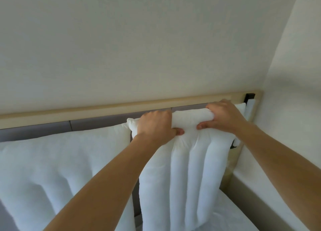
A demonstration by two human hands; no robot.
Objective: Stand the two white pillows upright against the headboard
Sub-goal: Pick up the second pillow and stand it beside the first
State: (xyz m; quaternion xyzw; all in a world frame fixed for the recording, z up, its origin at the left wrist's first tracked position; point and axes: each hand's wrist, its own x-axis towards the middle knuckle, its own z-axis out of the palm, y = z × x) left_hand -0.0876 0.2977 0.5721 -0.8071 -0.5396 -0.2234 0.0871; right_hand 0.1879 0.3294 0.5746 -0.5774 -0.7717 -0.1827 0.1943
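White and ribbed, the right pillow (187,164) stands upright against the headboard (97,124), close to its right end. You hold its top edge with both hands: your left hand (156,124) and your right hand (224,116) each have a grip clamped on that edge, fingers curled over it toward the headboard, thumbs pressed into the front. The left pillow (57,163) leans upright against the headboard just beside it. The bed (231,218) carries both.
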